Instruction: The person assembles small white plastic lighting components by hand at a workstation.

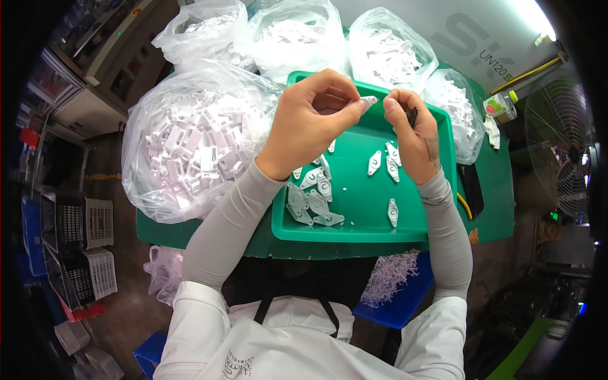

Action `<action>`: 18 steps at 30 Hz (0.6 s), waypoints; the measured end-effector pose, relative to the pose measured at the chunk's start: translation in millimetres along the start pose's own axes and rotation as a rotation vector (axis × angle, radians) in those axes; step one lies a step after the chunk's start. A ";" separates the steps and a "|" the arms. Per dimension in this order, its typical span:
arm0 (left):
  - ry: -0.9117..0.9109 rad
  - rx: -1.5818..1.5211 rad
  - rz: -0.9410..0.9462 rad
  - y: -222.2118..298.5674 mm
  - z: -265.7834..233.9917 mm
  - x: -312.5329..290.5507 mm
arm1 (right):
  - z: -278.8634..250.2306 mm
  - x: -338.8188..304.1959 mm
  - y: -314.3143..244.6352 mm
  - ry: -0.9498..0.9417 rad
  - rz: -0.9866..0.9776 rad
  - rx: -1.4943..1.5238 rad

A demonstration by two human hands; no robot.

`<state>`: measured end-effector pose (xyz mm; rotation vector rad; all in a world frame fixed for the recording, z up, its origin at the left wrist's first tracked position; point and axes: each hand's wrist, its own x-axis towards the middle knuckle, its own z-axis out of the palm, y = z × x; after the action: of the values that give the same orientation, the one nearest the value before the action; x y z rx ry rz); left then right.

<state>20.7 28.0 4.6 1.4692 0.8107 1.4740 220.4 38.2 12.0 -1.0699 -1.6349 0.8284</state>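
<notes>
My left hand [316,117] is raised over the green tray [354,234], thumb and forefinger pinching a small white plastic part [370,100]. Close beside it on the right, apart from the part, my right hand [410,130] is closed with its fingers curled. A bit of something dark [413,116] shows among those fingers; most of it is hidden, so I cannot make out its kind. Flat white diamond-shaped plastic pieces [318,202] are heaped in the tray's near left corner. Several more of these plastic pieces [375,163] lie scattered to the right, below my right hand.
A large clear bag of white plastic parts [196,152] stands left of the tray. Further open bags [294,38] line the back. A bottle [500,106] and a fan [560,136] are at right. Below the table's edge sits a blue bin [411,297] with white scraps.
</notes>
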 end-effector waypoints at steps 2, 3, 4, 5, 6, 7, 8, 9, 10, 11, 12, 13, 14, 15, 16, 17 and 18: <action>0.012 -0.018 0.039 -3.2 2.0 1.0 | -2.9 1.3 1.5 0.008 0.001 0.043; 0.008 -0.019 0.039 -3.8 3.2 1.5 | -6.9 1.9 2.2 -0.013 0.032 0.076; 0.008 -0.013 0.036 -4.0 2.5 0.8 | -6.4 2.5 0.8 -0.039 0.064 0.116; 0.008 -0.010 0.038 -3.4 1.5 0.0 | -3.8 1.4 -1.6 -0.039 0.061 0.119; -0.006 -0.002 0.013 -2.4 0.0 -1.2 | 0.0 -1.1 -5.8 -0.023 0.020 0.001; -0.021 0.002 -0.009 -1.2 -0.6 -1.5 | 1.0 -2.9 -11.8 -0.004 -0.022 -0.120; -0.024 0.002 -0.004 -0.6 -0.9 -1.7 | -1.5 -4.0 -15.9 -0.028 -0.006 -0.154; -0.043 0.021 -0.042 -0.4 -1.2 -1.8 | -2.4 -3.7 -16.1 -0.024 -0.009 -0.155; -0.061 0.043 -0.080 0.1 -1.7 -2.4 | -2.4 -3.6 -14.9 -0.051 -0.054 -0.182; -0.064 0.045 -0.078 0.9 -1.9 -2.9 | -2.4 -3.2 -13.3 -0.079 -0.098 -0.208; -0.057 0.096 -0.072 1.7 -2.1 -3.2 | -2.0 -2.0 -11.6 -0.076 -0.101 -0.206; -0.053 0.144 -0.066 2.2 -1.6 -3.0 | -2.6 -0.6 -9.9 -0.076 -0.130 -0.204; -0.056 0.144 -0.064 2.8 -1.6 -2.1 | -2.8 0.5 -8.5 -0.076 -0.160 -0.201; -0.038 0.091 -0.068 3.6 -2.2 -0.7 | -2.5 1.0 -7.7 -0.073 -0.161 -0.201; -0.021 0.036 -0.072 3.7 -2.1 1.2 | -3.2 1.3 -7.1 -0.068 -0.162 -0.193; -0.024 0.036 -0.069 3.3 -3.1 2.9 | -3.8 1.9 -6.3 -0.063 -0.163 -0.185; -0.007 -0.006 -0.078 2.4 -4.8 4.6 | -5.0 2.8 -5.2 -0.059 -0.166 -0.185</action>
<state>16.0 31.8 8.3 1.4220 0.8491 1.4116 223.5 39.0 19.1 -1.0268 -1.8505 0.6139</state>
